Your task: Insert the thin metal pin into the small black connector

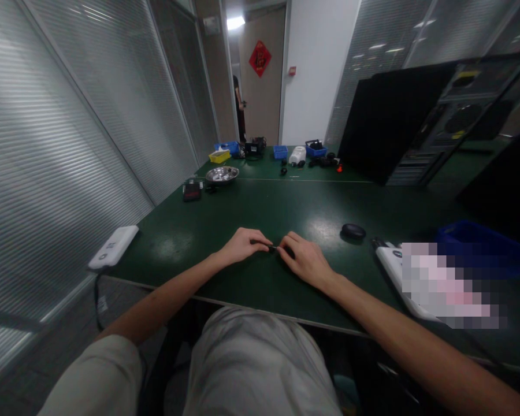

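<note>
Pinching a small thin thing [274, 248] at its dark end with the left hand [242, 245], thumb and finger clamped on it. Pinching the pale end with the right hand [305, 260], fingertips closed too. Held left of the smooth, black oval lump [353, 231], at the flat, shiny green tabletop [225, 284]. Too tiny to tell more. Right of the lump, near a white slab [392, 267], then a blue bin [485, 248]. Farther off, left of the lump, set down round and shiny: a metal dish [222, 175].
</note>
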A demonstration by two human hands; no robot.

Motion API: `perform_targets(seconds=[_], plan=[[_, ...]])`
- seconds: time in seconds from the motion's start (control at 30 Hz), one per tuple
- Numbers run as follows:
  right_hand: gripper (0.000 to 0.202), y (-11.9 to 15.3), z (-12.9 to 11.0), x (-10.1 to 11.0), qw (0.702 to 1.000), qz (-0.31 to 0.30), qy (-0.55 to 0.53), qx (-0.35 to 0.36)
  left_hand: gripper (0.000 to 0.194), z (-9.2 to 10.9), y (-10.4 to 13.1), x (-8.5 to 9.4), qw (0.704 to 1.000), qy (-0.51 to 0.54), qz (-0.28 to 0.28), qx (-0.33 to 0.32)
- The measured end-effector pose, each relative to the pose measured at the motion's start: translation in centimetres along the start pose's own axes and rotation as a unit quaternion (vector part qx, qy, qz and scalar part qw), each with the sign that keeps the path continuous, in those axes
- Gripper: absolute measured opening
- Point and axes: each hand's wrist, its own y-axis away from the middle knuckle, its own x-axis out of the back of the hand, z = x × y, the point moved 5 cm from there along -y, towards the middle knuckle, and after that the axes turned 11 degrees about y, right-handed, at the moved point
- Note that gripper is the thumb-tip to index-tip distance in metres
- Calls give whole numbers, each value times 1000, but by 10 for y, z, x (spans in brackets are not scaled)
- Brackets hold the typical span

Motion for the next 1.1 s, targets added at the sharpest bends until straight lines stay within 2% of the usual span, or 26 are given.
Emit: perform_targets(seconds=[0.47, 0.73, 0.87, 1.0, 1.1], plan=[[22, -4, -12, -4, 999, -7, 46, 22, 20, -3, 0, -1, 999, 17, 13, 26], [22, -4, -14, -4, 999, 1, 44, 31, 20, -10, 3, -3, 993, 70, 34, 90], [21, -4, -12, -3, 999, 8, 46, 17, 22, -8, 0, 1, 993, 89, 27, 74], [20, -3, -11, -3, 999, 10, 46, 6, 24, -8, -5, 9, 996, 39, 63, 43], [21, -4, -10, -4, 999, 9, 42, 1, 23, -12, -8, 7, 997, -14, 55, 53]])
